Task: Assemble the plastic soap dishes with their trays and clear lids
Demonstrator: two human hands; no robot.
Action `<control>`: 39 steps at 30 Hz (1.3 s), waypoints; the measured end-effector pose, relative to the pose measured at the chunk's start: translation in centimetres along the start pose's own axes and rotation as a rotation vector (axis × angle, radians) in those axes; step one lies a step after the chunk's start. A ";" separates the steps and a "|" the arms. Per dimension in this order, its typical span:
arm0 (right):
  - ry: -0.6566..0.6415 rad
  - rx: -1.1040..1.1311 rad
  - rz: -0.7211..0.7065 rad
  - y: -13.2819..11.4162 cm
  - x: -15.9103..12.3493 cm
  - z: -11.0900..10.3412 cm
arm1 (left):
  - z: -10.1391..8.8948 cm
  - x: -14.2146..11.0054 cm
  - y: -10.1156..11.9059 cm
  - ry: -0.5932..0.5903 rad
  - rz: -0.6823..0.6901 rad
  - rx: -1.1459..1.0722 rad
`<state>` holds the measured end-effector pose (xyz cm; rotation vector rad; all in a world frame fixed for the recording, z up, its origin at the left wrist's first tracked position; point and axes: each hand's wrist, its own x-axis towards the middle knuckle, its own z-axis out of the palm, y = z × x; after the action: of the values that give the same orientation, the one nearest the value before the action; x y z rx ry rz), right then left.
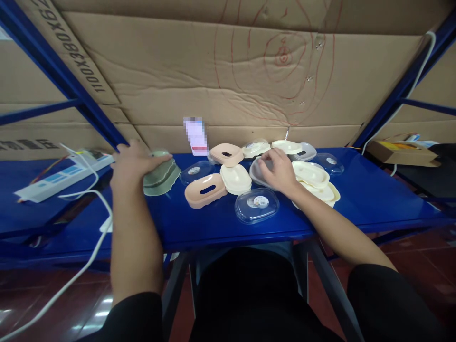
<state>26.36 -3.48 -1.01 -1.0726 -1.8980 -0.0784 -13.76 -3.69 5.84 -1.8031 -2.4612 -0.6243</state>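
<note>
My left hand rests its fingers over the top edge of a sage-green ribbed plastic dish, which stands tilted on the blue shelf. My right hand grips a clear grey-tinted plastic lid among the other pieces. Close to it lie a clear lid with a round label and a stack of cream plastic dishes. Between my hands sit a peach slotted soap-dish cover and a cream dish.
More peach, cream and clear pieces lie towards the back, before a cardboard backing with red marks. A blurred card stands there. A white power strip and white cable lie at left, beyond the blue upright.
</note>
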 end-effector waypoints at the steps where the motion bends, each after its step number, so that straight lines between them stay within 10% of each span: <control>1: -0.021 -0.049 0.008 0.3 0.1 -0.1 | 0.0 -0.7 1.2 0.071 -0.053 0.004; 5: -0.238 -0.173 0.011 1.4 0.7 -1.2 | 1.2 -2.2 5.2 0.147 0.302 -0.076; 10: -0.455 -0.256 -0.028 1.8 0.9 -2.2 | 3.5 -2.7 7.0 -0.374 0.524 -0.013; 13: -0.476 -0.283 -0.036 1.7 0.6 -2.2 | 4.1 -3.4 7.4 -0.466 0.502 0.115; 25: -0.468 -0.298 -0.027 1.1 0.5 -2.2 | 4.3 -6.7 10.7 -0.204 0.838 -0.300; 32: -0.164 -0.195 0.045 2.1 1.5 -2.8 | 7.3 -13.8 14.1 -0.187 1.244 -0.229; 39: 0.028 -0.125 0.104 1.9 1.5 -2.6 | 9.8 -15.9 14.6 -0.179 1.235 -0.102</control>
<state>29.17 -2.50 0.91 -1.2464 -1.8281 -0.1542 6.96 -11.20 -2.84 -2.9026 -0.9156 -0.4430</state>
